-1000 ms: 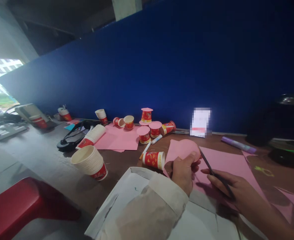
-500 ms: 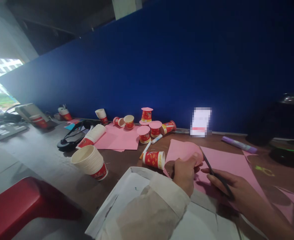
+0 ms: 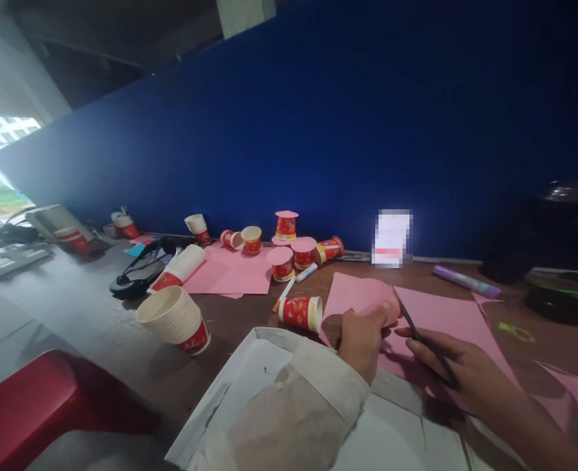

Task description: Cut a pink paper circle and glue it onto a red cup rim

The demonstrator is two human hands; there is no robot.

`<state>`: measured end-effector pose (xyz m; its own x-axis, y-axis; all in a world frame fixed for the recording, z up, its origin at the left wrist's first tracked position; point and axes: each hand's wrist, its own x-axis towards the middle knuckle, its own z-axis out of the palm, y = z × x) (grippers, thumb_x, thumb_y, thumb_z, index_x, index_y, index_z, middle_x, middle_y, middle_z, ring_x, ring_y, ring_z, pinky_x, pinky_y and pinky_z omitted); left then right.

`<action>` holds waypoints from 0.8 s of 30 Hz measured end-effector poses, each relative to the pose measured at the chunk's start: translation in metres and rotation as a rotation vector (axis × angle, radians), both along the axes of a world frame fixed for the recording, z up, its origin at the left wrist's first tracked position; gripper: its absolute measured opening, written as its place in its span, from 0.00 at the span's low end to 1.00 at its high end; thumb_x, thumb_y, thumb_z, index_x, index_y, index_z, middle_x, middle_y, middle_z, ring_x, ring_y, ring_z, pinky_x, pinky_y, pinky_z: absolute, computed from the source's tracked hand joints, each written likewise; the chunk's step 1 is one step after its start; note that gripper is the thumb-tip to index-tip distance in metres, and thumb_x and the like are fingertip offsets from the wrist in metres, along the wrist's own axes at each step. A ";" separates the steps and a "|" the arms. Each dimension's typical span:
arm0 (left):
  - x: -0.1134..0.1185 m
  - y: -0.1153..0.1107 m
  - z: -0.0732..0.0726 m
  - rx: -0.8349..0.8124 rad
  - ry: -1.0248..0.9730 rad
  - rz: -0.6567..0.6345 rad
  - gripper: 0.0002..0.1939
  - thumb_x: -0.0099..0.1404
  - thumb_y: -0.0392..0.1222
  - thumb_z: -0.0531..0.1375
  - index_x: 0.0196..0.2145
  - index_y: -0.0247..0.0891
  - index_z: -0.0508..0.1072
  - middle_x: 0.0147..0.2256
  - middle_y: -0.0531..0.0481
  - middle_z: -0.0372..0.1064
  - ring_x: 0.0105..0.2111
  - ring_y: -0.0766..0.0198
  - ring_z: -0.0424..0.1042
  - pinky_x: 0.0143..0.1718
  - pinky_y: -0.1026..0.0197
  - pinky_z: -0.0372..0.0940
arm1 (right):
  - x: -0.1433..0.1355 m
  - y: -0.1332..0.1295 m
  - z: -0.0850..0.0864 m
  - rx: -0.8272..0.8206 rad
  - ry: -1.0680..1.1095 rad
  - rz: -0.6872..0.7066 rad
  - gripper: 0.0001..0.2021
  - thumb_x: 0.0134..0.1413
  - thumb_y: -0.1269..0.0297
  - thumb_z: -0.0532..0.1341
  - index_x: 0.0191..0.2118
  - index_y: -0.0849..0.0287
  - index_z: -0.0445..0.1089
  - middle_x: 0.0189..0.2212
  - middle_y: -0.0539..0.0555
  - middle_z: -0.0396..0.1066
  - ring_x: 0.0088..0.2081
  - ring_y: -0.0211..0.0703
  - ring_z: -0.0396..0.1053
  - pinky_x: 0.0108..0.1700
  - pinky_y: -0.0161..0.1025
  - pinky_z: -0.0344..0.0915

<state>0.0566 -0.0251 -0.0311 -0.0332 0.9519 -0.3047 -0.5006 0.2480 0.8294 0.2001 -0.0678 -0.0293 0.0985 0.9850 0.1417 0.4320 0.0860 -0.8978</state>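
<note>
A brown counter point(image 3: 244, 315) runs along a blue wall point(image 3: 269, 137). The left grip point(image 3: 361, 339) pinches a pink disc point(image 3: 385, 293); the right grip point(image 3: 463, 366) curls round scissors point(image 3: 407, 315), blades at the disc's edge.

Loose beige sleeve point(image 3: 279, 418), wide cuff point(image 3: 335, 379), bare hands point(image 3: 360, 340)

A sideways cup point(image 3: 297, 313) obstructs passage just left of the left hand point(image 3: 361, 341).

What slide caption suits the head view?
Left hand holds rounded pink paper; right hand holds a slim dark tool at its edge, red cups nearby.
</note>
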 end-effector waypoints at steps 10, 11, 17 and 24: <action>-0.002 -0.003 0.006 -0.003 0.003 -0.024 0.13 0.53 0.43 0.69 0.33 0.29 0.79 0.34 0.39 0.79 0.29 0.61 0.75 0.31 0.62 0.67 | 0.013 0.006 -0.012 -0.120 -0.172 0.088 0.20 0.51 0.48 0.65 0.44 0.53 0.83 0.42 0.57 0.82 0.45 0.59 0.79 0.47 0.45 0.76; -0.002 -0.004 0.006 -0.004 0.005 -0.020 0.13 0.53 0.43 0.69 0.33 0.30 0.79 0.34 0.39 0.79 0.29 0.61 0.75 0.30 0.62 0.67 | 0.014 0.006 -0.012 -0.122 -0.178 0.094 0.20 0.51 0.48 0.65 0.45 0.53 0.83 0.43 0.57 0.82 0.46 0.59 0.79 0.47 0.45 0.76; -0.003 -0.003 0.007 -0.007 0.007 -0.040 0.15 0.53 0.45 0.69 0.34 0.29 0.79 0.34 0.39 0.79 0.29 0.61 0.75 0.28 0.63 0.65 | 0.011 0.003 -0.004 -0.097 -0.168 0.092 0.18 0.51 0.48 0.65 0.42 0.52 0.83 0.42 0.56 0.82 0.45 0.61 0.79 0.46 0.46 0.77; -0.005 -0.002 0.008 0.017 -0.017 -0.057 0.12 0.54 0.44 0.68 0.31 0.31 0.81 0.33 0.41 0.79 0.30 0.63 0.74 0.32 0.64 0.66 | 0.011 0.002 -0.005 -0.089 -0.185 0.073 0.17 0.51 0.49 0.65 0.41 0.51 0.83 0.40 0.55 0.83 0.43 0.60 0.80 0.45 0.46 0.77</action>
<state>0.0520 -0.0273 -0.0235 0.0264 0.9571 -0.2884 -0.5003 0.2624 0.8251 0.2107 -0.0655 -0.0342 0.0067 0.9980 0.0630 0.5855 0.0472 -0.8093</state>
